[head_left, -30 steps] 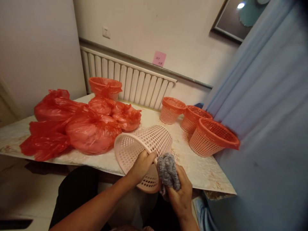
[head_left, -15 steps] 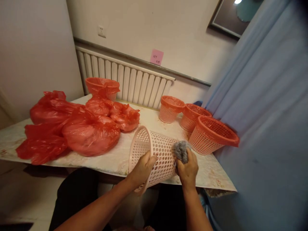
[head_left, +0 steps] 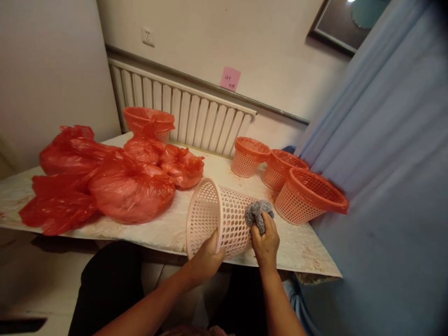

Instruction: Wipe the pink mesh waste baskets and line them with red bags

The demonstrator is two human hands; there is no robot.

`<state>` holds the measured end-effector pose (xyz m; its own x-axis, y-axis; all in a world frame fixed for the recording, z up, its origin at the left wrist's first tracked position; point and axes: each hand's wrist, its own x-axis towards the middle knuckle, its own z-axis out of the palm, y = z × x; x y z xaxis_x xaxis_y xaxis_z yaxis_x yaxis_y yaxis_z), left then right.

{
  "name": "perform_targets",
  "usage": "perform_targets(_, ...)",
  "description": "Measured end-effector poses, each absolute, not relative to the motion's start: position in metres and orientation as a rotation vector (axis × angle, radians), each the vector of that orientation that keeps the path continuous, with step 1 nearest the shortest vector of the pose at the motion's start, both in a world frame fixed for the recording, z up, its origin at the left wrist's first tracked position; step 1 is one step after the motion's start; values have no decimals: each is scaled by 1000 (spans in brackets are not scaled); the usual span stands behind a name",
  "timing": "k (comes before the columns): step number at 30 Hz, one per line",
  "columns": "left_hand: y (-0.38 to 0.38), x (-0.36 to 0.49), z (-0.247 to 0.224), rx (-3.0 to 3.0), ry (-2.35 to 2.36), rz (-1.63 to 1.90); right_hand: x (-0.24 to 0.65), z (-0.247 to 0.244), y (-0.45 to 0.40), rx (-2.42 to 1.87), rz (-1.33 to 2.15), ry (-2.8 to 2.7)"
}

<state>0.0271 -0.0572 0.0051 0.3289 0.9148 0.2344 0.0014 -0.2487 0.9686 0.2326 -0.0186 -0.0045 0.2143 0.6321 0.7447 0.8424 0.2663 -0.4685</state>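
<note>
A pale pink perforated plastic wastebasket [head_left: 234, 210] lies tipped on its side at the table's front edge, its mouth facing left. My left hand [head_left: 208, 259] grips its rim from below, with the thumb on the outside and the other fingers hidden. My right hand [head_left: 266, 240] is closed on a crumpled grey cloth [head_left: 258, 215], which presses against the basket's side near its base. Right of the cloth stands another wastebasket [head_left: 297, 203] lined with a red bag.
Two more red-lined baskets, a nearer one [head_left: 280, 175] and a farther one [head_left: 248, 163], stand behind. Several stuffed red plastic bags [head_left: 133, 193] cover the table's left side, before another lined basket [head_left: 163, 134]. A radiator [head_left: 196, 114] runs behind; a blue curtain [head_left: 381, 186] hangs right.
My right hand has moved the grey cloth slightly left and up along the basket's side. My left hand sits a little lower on the rim, and the basket has turned slightly.
</note>
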Motion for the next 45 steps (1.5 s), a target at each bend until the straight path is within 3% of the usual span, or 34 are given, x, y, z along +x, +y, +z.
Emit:
perform_targets(11, -22, 14, 17, 1448, 665, 1195, 130, 33, -25, -1156, -270, -1787)
perform_targets(24, -10, -1, 13, 1499, 799, 1069, 264, -9, 20, -1614, -435, -1491)
perform_targets(36, -2, -6, 10, 1547, 649, 1095, 113, 33, -12, -1143, -297, -1694)
perform_targets(45, 0, -17, -3, 1625, 828, 1019, 181, 37, 41, -1349, -363, -1789)
